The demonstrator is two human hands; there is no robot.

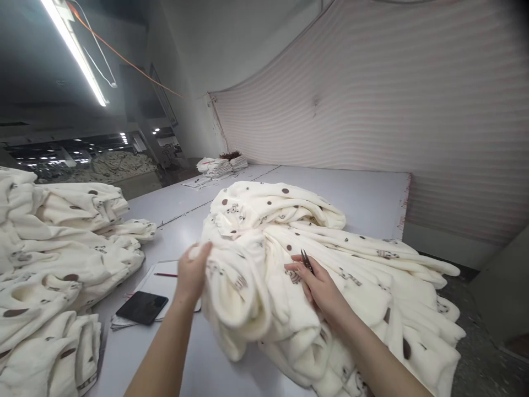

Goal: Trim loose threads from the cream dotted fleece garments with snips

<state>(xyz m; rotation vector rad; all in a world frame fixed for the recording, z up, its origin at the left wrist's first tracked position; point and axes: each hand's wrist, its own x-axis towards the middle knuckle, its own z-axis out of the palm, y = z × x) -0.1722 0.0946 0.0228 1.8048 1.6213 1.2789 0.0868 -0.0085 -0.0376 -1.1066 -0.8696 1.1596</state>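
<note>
A cream fleece garment (248,275) with brown dots and small printed animal figures lies bunched on the table before me. My left hand (193,275) is closed on its left side, by a rolled, tube-like part; some of its fingers are hidden behind the cloth and slightly blurred. In my right hand (322,286) is a pair of dark thread snips (306,261), their points sticking up past the fingers. That hand rests over the middle of the garment, close to a printed figure.
A heap of the same cream fleece (61,248) is piled at the left. Between the heaps lie a black phone (142,307), papers and a red pencil (165,274). Stacked white pieces (219,166) stand at the table's (363,190) far end. A striped cloth (351,94) hangs behind.
</note>
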